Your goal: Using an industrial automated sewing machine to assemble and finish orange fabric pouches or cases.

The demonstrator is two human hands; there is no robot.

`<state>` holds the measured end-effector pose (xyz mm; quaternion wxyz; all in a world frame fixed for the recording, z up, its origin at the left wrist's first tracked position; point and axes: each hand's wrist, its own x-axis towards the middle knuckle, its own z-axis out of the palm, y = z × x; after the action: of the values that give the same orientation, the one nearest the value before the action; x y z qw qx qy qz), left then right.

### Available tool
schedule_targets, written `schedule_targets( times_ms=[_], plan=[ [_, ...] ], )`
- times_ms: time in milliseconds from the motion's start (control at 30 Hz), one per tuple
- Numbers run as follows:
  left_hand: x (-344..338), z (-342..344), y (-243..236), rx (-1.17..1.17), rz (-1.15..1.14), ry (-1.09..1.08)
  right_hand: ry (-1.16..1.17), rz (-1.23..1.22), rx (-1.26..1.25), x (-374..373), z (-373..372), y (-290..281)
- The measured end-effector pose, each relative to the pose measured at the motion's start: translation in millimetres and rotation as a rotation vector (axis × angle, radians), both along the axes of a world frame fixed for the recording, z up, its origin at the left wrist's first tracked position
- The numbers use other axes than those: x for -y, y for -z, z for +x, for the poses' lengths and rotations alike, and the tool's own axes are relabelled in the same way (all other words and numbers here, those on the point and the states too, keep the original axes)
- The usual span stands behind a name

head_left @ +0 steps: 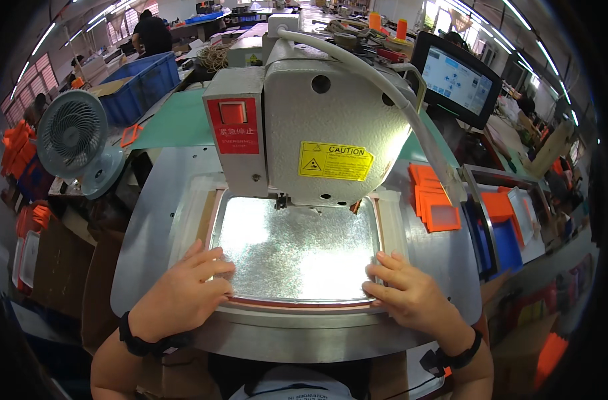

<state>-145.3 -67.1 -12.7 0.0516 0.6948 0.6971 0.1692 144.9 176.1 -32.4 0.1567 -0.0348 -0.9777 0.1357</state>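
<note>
A shiny silvery sheet (297, 250) with rounded corners lies in a frame with a reddish-brown edge (304, 305), under the head of a grey sewing machine (297, 113). My left hand (184, 290) rests at the sheet's lower left corner, fingers spread over its rim. At the lower right corner, my right hand (407, 290) lies with its fingers apart, their tips on the rim. Neither hand is closed round anything I can see. The machine's underside hides the far edge of the sheet.
Orange rectangular frames (437, 200) lie on the metal table (444, 267) to the right. A control screen (454, 77) stands behind them. On the left are a fan (74, 133), a blue crate (144, 83) and a cardboard box (57, 267). A person (152, 35) is far back.
</note>
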Motion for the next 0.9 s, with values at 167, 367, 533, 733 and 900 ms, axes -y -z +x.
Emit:
schedule_targets(
  times_ms=[167, 367, 533, 733, 900],
  plan=[
    [-27.0, 9.3, -9.0, -0.155, -0.119, 0.087, 0.000, 0.018, 0.035, 0.2, -2.8, -9.3],
    [-87.1, -8.2, -5.8, -0.243, -0.156, 0.266, -0.021, 0.007, 0.037, 0.1, -3.9, -13.0],
    [-124.9, -26.1, -6.4, -0.173, -0.327, 0.320, -0.064, -0.031, -0.010, -6.2, -1.8, -5.7],
    [-151.2, -26.5, -9.7, -0.003, -0.646, 0.253, -0.136, -0.041, -0.051, -14.3, -2.2, 3.2],
    [-129.8, -18.6, -11.5, -0.075, -0.414, 0.348, -0.141, -0.044, -0.079, -16.7, -0.5, 5.3]
  ],
)
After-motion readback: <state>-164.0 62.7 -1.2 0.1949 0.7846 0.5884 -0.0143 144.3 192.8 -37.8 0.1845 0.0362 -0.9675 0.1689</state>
